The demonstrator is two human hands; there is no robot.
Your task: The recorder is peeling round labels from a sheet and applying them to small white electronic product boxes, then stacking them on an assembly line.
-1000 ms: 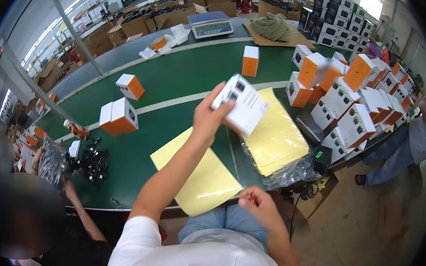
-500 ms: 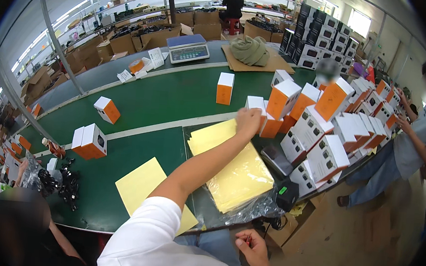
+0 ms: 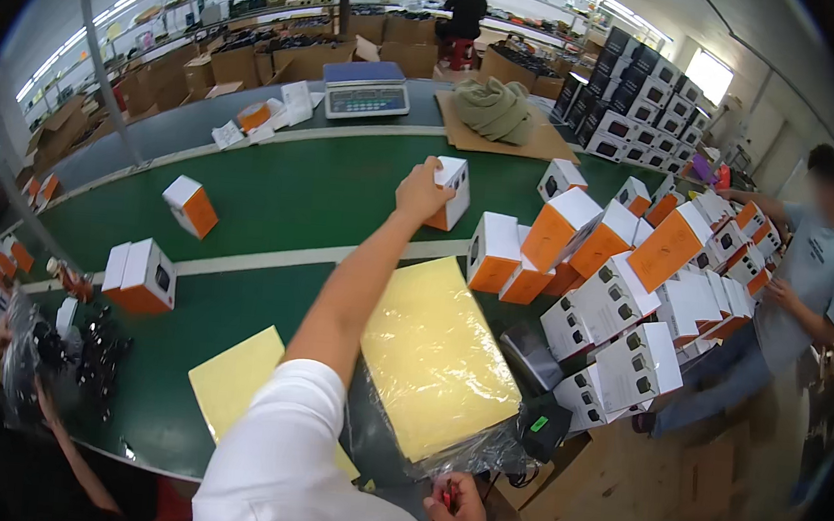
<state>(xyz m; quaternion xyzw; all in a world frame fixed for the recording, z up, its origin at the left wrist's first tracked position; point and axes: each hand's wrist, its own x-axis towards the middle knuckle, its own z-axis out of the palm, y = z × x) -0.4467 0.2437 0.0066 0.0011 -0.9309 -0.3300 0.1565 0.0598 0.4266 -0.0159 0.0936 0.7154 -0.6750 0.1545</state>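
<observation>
My left hand (image 3: 424, 193) is stretched far out over the green table, with its fingers closed on the upper left side of a small white-and-orange box (image 3: 456, 193). The box stands upright on the far green strip. Low by the table's front edge, my right hand (image 3: 461, 519) is closed around a small red object (image 3: 448, 498); its kind is mostly hidden by the fingers. Between the hands lies a stack of yellow sheets (image 3: 438, 360) in clear plastic. Another yellow sheet (image 3: 237, 374) lies left of it, partly under my left arm.
Many white-and-orange boxes (image 3: 600, 295) are piled at the right. Two boxes (image 3: 139, 276) and a single box (image 3: 190, 206) stand left. A scale (image 3: 365, 92) and a green cloth (image 3: 492, 110) sit beyond. One person (image 3: 814, 253) works right; another person's hands (image 3: 46, 398) handle bagged cables left.
My left hand has moved from a box beside the right-hand pile, leaving it there, to the box on the far strip. My right hand stays low, still closed. The view has shifted slightly.
</observation>
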